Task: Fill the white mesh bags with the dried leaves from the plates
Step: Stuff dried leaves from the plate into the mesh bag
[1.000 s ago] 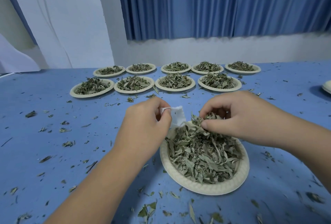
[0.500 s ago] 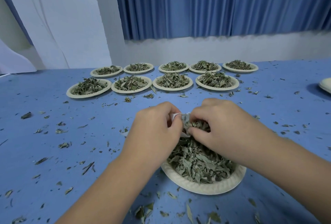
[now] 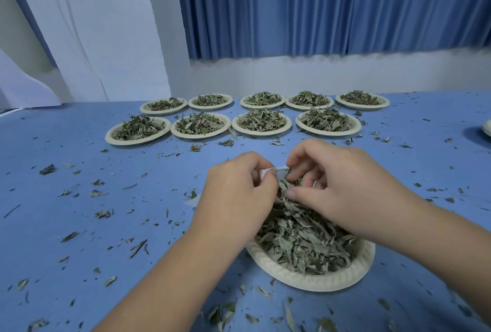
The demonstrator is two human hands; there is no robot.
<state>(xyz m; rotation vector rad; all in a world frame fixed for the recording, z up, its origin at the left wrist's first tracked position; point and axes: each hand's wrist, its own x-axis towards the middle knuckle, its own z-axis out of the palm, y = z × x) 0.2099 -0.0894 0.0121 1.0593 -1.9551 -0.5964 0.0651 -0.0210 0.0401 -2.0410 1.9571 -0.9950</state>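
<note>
Pinches the white mesh bag (image 3: 269,171) at its top edge with the left hand (image 3: 236,193), fingers curled tight round it. Holds it at the far end of the heap of dried leaves (image 3: 305,241) on the near plate (image 3: 318,281). Shows only a thin white strip of the bag between the knuckles. Grips a tuft of leaves with the right hand (image 3: 342,188), thumb and curled fingers closed on it, right at the bag's mouth and close against the left hand. Further back on the blue table (image 3: 79,199), among scattered leaf bits (image 3: 102,214): nine more leaf-filled plates (image 3: 261,133) in two rows.
</note>
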